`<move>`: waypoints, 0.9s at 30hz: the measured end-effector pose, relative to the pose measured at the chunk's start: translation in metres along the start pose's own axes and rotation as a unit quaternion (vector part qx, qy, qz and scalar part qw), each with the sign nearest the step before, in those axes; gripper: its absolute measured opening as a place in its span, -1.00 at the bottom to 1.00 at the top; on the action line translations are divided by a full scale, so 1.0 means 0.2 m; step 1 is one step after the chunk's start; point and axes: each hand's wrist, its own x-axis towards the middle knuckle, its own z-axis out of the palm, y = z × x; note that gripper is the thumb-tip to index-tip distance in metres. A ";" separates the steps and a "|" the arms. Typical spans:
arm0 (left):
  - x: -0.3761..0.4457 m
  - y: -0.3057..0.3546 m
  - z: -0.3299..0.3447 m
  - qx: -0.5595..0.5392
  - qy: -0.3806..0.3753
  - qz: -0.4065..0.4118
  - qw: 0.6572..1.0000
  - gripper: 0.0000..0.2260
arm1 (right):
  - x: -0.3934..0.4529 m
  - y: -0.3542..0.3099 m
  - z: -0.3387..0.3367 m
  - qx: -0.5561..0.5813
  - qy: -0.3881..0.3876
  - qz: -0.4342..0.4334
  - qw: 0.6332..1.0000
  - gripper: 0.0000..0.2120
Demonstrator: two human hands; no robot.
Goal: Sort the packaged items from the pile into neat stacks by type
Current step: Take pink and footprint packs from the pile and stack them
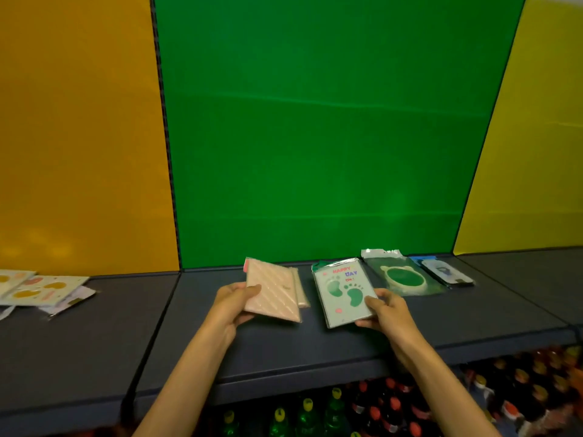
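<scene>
The left hand [235,302] grips a pink quilted packet [273,291] by its left edge, tilted above the dark shelf [284,342] near its back edge. The right hand [386,310] holds a footprint-printed packet [342,293] by its lower right corner. Just beside it toward the right lie a green round-patterned packet [402,277] and a blue-topped packet [444,271]. A loose pile of cards [38,287] rests at the shelf's far left.
</scene>
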 end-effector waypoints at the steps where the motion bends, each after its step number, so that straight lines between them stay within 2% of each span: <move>1: 0.04 0.00 0.02 0.000 0.002 -0.005 1.000 -0.76 | 0.05 -0.01 -0.02 -0.007 -0.002 0.000 1.000 -0.93; 8: 0.20 -0.02 0.15 0.042 0.046 -0.011 0.998 -0.86 | 0.32 -0.01 -0.07 -0.015 -0.010 -0.001 1.000 -0.87; 10: 0.23 -0.04 0.16 0.080 0.064 0.010 0.995 -0.92 | 0.38 -0.02 -0.09 -0.014 -0.011 -0.003 1.000 -0.89; 12: 0.26 -0.05 0.18 0.162 0.102 0.051 0.980 -0.93 | 0.43 -0.02 -0.10 -0.010 -0.011 0.001 1.000 -0.93; 15: 0.26 -0.02 0.21 0.315 0.155 0.110 0.930 -0.87 | 0.48 -0.02 -0.12 -0.019 -0.020 0.008 1.000 -0.98; 18: 0.27 -0.03 0.22 0.454 0.185 0.124 0.863 -0.72 | 0.55 0.00 -0.14 -0.033 -0.025 0.011 0.999 -0.98; 22: 0.25 -0.06 0.24 0.554 0.212 0.116 0.797 -0.67 | 0.62 0.03 -0.13 -0.050 -0.025 0.001 0.998 -0.98; 25: 0.21 -0.03 0.29 0.655 0.223 0.150 0.706 -0.73 | 0.65 0.05 -0.13 -0.068 -0.025 0.002 0.997 -0.96; 27: 0.19 -0.02 0.32 0.672 0.204 0.185 0.687 -0.72 | 0.67 0.07 -0.12 -0.094 -0.029 -0.006 0.995 -0.94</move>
